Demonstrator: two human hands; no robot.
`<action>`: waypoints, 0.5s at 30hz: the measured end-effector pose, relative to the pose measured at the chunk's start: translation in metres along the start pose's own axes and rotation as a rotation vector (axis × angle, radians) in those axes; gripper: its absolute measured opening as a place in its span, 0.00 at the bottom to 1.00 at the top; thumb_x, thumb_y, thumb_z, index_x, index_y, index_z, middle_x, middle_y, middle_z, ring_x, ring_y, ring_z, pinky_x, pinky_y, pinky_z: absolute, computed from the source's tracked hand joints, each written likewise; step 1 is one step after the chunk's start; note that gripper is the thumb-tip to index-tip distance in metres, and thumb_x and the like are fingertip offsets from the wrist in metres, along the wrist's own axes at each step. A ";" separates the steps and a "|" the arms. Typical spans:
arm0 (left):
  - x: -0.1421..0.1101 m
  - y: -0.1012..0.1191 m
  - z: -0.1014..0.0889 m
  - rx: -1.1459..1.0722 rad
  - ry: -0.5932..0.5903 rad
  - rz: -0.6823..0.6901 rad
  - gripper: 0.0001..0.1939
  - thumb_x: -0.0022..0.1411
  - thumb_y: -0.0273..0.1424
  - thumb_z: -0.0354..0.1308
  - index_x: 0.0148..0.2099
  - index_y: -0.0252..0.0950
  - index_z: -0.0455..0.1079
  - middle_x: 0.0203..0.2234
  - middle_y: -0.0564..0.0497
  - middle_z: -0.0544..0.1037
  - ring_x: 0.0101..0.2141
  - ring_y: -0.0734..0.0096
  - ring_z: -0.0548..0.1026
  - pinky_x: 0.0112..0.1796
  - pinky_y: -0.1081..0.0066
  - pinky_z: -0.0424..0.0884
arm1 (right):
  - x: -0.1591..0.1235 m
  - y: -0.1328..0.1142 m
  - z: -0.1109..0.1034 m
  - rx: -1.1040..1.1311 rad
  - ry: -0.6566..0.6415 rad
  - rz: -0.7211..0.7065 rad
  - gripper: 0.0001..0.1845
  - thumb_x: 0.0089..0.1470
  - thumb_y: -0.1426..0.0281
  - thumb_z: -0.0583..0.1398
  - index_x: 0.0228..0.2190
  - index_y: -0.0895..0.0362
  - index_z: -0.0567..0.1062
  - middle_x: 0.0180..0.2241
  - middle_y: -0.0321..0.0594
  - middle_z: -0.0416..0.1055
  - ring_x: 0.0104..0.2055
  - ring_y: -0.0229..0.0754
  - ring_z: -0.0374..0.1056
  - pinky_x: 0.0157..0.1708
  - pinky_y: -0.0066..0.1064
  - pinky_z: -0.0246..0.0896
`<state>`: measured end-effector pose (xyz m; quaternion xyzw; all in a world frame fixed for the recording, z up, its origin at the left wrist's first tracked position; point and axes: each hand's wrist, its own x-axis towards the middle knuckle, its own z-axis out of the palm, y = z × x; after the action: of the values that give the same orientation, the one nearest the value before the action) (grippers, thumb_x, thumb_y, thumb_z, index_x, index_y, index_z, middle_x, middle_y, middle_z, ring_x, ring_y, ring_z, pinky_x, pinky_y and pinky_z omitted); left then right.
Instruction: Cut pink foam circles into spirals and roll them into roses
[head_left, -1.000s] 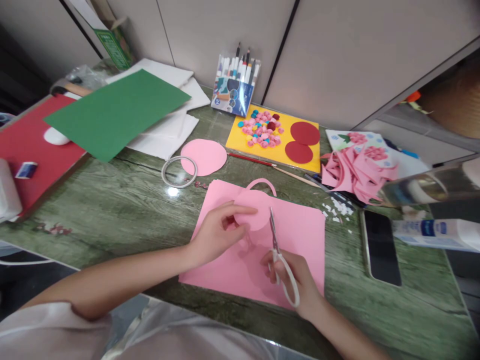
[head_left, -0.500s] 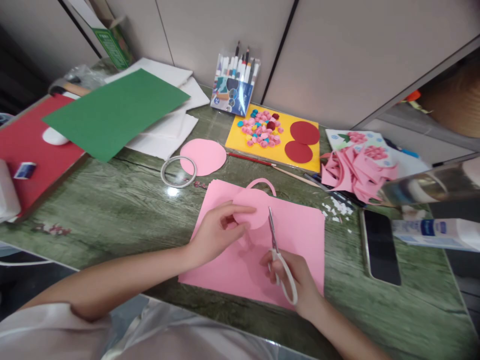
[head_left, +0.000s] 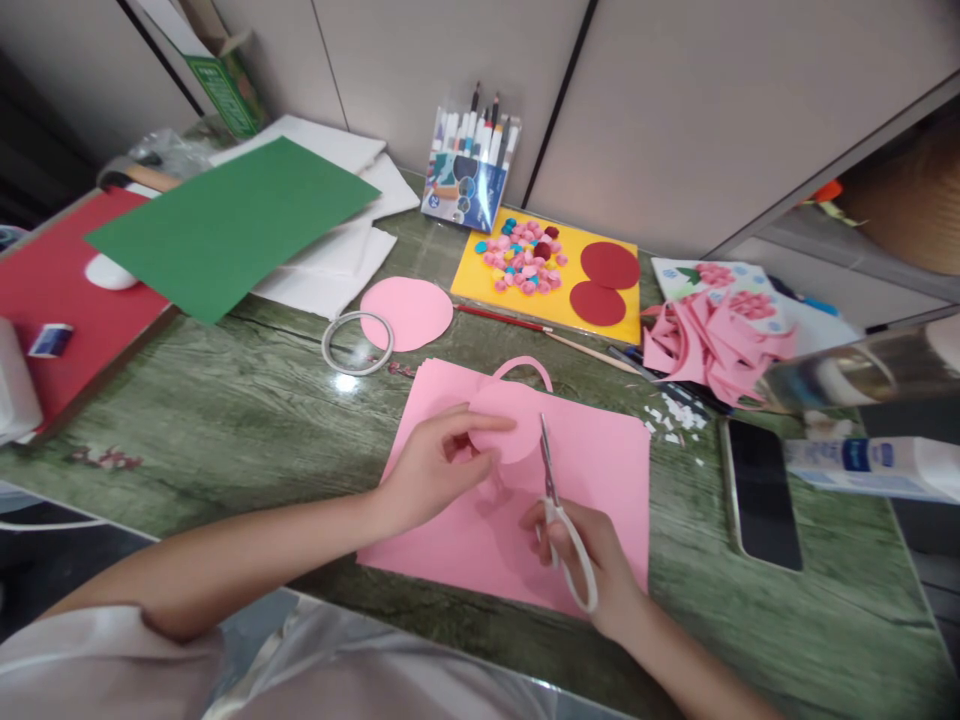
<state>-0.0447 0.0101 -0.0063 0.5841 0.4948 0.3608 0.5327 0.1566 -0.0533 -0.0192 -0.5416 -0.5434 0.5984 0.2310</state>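
Note:
Between the thumb and fingers of my left hand (head_left: 442, 460) is a round pink paper disc (head_left: 517, 425), held above a stack of pink paper sheets (head_left: 592, 480). My right hand (head_left: 592, 560) grips white-handled scissors (head_left: 553, 490), its fingers in the loops. The blades point away from me and lie along the disc's right edge; whether they touch it I cannot tell. A curved pink paper strip (head_left: 525, 362) shows behind the disc, at the stack's far edge.
Beyond the stack lie another pink paper shape (head_left: 409, 315), a grey ring (head_left: 327, 345) and a yellow sheet (head_left: 469, 275) bearing small coloured paper pieces and two red discs. Pink scraps (head_left: 712, 350), a phone (head_left: 763, 495) and a tube (head_left: 870, 465) are at right; green paper (head_left: 240, 225) is at left.
The disc and scissors shift very slightly together, with the camera view moving a little. Both hands keep the same hold.

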 end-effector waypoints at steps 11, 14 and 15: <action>0.000 0.000 0.000 -0.052 0.036 -0.046 0.15 0.54 0.26 0.55 0.45 0.38 0.72 0.33 0.50 0.73 0.28 0.76 0.66 0.28 0.75 0.64 | 0.001 -0.001 0.001 0.002 -0.009 0.010 0.27 0.53 0.48 0.48 0.25 0.59 0.68 0.18 0.33 0.58 0.21 0.35 0.55 0.22 0.27 0.50; 0.000 -0.003 0.001 -0.059 0.051 -0.046 0.14 0.54 0.29 0.56 0.44 0.38 0.72 0.34 0.50 0.73 0.29 0.76 0.67 0.28 0.75 0.65 | 0.000 -0.001 0.001 -0.004 -0.010 0.015 0.27 0.53 0.48 0.48 0.27 0.59 0.69 0.18 0.33 0.58 0.21 0.35 0.55 0.22 0.27 0.51; 0.000 -0.003 0.002 -0.061 0.052 -0.051 0.14 0.54 0.29 0.57 0.44 0.38 0.72 0.34 0.49 0.73 0.28 0.76 0.68 0.29 0.74 0.66 | 0.001 0.000 0.000 -0.009 -0.010 0.014 0.27 0.53 0.48 0.48 0.27 0.59 0.69 0.18 0.33 0.58 0.21 0.35 0.55 0.22 0.27 0.51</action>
<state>-0.0436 0.0097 -0.0096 0.5452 0.5120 0.3771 0.5463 0.1559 -0.0528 -0.0191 -0.5431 -0.5435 0.6003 0.2218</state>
